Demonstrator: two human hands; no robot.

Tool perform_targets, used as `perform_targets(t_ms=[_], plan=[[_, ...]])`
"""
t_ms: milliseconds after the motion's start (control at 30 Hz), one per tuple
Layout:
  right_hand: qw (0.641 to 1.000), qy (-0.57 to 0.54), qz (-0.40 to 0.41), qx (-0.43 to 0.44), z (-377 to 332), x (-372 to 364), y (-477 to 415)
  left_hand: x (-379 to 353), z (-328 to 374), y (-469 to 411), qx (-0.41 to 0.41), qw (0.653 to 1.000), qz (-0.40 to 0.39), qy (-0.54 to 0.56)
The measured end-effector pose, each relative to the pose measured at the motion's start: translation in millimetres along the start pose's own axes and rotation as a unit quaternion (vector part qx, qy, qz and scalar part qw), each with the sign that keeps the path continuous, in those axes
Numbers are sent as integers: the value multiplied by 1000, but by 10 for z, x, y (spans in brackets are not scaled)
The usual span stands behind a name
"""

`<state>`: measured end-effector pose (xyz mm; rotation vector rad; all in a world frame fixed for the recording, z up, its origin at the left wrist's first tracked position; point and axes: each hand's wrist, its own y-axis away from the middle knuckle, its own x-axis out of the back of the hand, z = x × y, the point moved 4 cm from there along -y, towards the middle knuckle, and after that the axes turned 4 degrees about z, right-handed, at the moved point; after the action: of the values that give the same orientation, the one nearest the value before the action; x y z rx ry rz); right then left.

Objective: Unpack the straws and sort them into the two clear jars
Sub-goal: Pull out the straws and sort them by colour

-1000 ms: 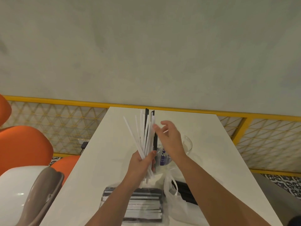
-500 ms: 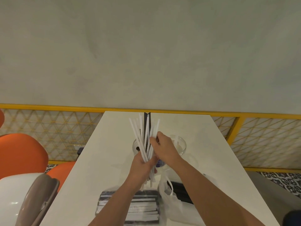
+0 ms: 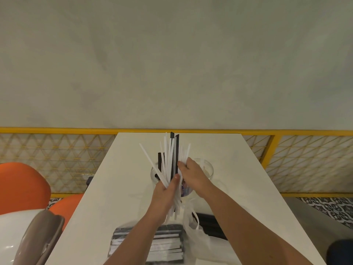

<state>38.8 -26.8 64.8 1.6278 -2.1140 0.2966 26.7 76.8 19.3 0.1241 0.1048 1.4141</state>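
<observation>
my left hand (image 3: 164, 191) is at centre frame, its fingers and thumb curled firmly round the lower part of a bundle of straws (image 3: 168, 161), mostly white with a few black ones mixed in. the bundle stands nearly upright and fans out at the top; its lower ends stick out below the hand. my right hand (image 3: 193, 175) is just right of the bundle, its fingers (image 3: 182, 166) curled in and pinching several white straws at the bundle's right edge. behind the bundle, on the white bench (image 3: 118, 188), two clear jars stand side by side. the left jar (image 3: 153, 174) shows left of the bundle and holds black straws. the right jar (image 3: 209, 168) is partly hidden by my right hand, and i cannot tell its contents. at lower centre a flat pack of wrapped straws (image 3: 166, 245) lies on the bench under my left forearm. a thin white plastic bag (image 3: 193, 234) lies just right of it, with a dark pack (image 3: 212, 223) behind. orange chairs (image 3: 21, 184) are at left of frame.
</observation>
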Motion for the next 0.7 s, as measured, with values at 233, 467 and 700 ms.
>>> perform_targets(t_ms=[233, 467, 700], plan=[[969, -227, 59, -76, 10, 143, -85, 32, 32, -59, 4, 999, 30, -31], [937, -302, 176, 18, -181, 680, -330, 115, 6, -51, 27, 997, 42, -58], [936, -228, 235, 131, -92, 770, -530, 128, 24, -30, 25, 999, 8, -45]])
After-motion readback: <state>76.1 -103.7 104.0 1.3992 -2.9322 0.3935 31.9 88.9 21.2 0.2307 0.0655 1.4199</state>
